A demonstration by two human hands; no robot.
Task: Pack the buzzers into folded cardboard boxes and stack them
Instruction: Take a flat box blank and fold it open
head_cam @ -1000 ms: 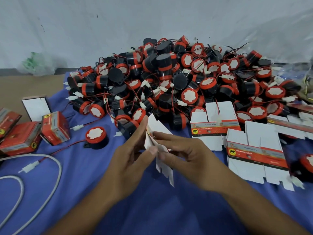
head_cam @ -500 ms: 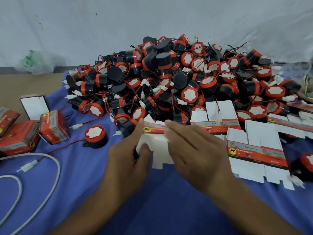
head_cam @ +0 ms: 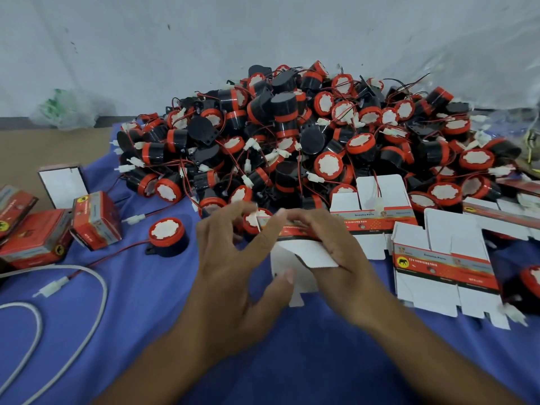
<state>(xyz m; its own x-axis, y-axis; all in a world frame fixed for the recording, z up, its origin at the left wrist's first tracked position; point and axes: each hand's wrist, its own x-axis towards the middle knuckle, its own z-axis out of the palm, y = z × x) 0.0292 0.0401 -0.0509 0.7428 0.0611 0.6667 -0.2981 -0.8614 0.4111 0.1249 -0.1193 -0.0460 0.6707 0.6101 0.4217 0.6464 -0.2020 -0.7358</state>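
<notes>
**Both hands working a half-folded carton at the centre of the frame**

The left hand (head_cam: 230,276) and the right hand (head_cam: 339,252) are both gripping one cardboard box (head_cam: 306,254) just below the middle of the frame, above the blue cloth (head_cam: 140,331). The left thumb is pressing on a white flap while the index finger is reaching up to the carton's top edge, so the box is being pinched between them. The right fingers are curling over its red printed band from above. The box is lying partly unfolded, its white flaps hanging toward the lower edge.

The pile of buzzers (head_cam: 306,135), black bodies with red rims and trailing red wires, is filling the upper centre and right. A lone buzzer (head_cam: 166,236) is sitting apart at centre left, its wire running toward the lower left. Flat box blanks (head_cam: 444,267) are lying at the right, just beside the right hand. Packed boxes (head_cam: 95,220) are resting at the left edge, and a white cable (head_cam: 96,290) is looping across the lower left.
</notes>
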